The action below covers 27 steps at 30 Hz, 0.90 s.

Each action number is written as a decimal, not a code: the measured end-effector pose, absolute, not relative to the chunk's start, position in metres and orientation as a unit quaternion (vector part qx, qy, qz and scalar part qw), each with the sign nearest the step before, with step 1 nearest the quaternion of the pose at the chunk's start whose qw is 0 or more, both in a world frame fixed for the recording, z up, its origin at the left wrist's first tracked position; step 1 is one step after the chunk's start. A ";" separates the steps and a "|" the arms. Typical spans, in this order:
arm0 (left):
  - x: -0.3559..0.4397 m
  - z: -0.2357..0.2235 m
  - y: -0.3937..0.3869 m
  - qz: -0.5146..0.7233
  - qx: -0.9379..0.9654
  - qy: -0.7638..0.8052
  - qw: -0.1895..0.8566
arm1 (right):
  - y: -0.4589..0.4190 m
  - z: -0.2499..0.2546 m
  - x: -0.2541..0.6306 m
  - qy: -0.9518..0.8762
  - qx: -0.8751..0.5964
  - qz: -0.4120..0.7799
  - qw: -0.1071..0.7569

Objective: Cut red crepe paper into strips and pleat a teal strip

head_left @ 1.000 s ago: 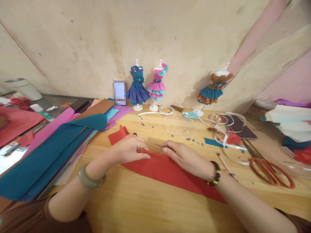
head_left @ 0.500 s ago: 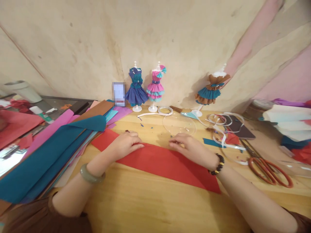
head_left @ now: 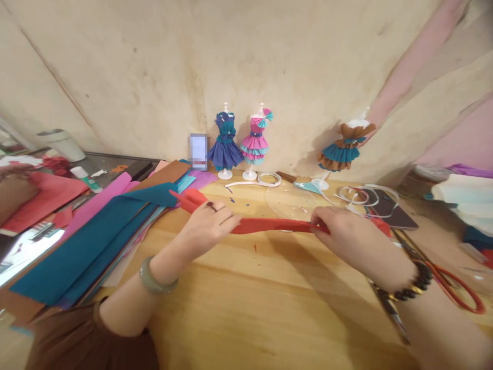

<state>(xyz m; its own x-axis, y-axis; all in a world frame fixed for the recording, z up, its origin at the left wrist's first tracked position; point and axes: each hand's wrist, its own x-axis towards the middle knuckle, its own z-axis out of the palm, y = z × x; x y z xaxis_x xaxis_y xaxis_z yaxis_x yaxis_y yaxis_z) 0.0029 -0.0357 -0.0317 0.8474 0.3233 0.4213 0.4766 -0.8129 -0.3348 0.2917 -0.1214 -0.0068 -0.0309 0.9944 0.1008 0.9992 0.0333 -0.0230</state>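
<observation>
- Two hands at work over the wooden counter, with one red strip stretched between them, near the middle of the view.
- Left hand: gripping the strip, thumb and fingers closed on it; a folded red end juts out past the knuckles, on the side away from the right hand. Dark-stoned ring on a finger, pale green bangle on the wrist.
- Right hand: fingertips pinched on the strip's other end. Cannot tell whether anything else sits inside the fingers. Dark beaded bracelet at the wrist.
- Strip: narrow side toward the camera, close to level, apparently raised off the counter; material looks like paper or thin cloth, cannot tell which. Small red scrap lies on the counter just below it.
- Back of counter, by the wall: three miniature dress forms, namely blue-and-teal dress, pink tiered dress and, well apart from these, brown-and-teal dress, its stand tilted. Lit screen, pixelated, upright beside the first.
- Left side: layered sheets, broad teal sheet uppermost; glue stick beyond.
- Right side: loose white ribbon in loops; orange-handled scissors partly hidden by the right wrist.
</observation>
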 end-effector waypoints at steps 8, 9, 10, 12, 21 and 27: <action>0.005 -0.050 -0.037 0.049 -0.951 -0.306 -0.021 | -0.130 -0.025 0.277 -0.744 -0.606 0.265 -0.088; 0.002 -0.047 -0.036 0.056 -0.947 -0.313 -0.043 | -0.130 -0.027 0.274 -0.745 -0.605 0.270 -0.079; 0.000 -0.043 -0.035 0.058 -0.945 -0.317 -0.065 | -0.129 -0.029 0.271 -0.746 -0.607 0.264 -0.071; -0.005 -0.037 -0.033 0.054 -0.939 -0.324 -0.104 | -0.128 -0.033 0.266 -0.749 -0.614 0.241 -0.061; -0.018 -0.032 -0.026 0.071 -0.904 -0.369 -0.203 | -0.128 -0.034 0.261 -0.760 -0.602 0.239 -0.058; -0.018 -0.031 -0.025 0.089 -0.901 -0.367 -0.213 | -0.126 -0.035 0.265 -0.769 -0.584 0.250 -0.067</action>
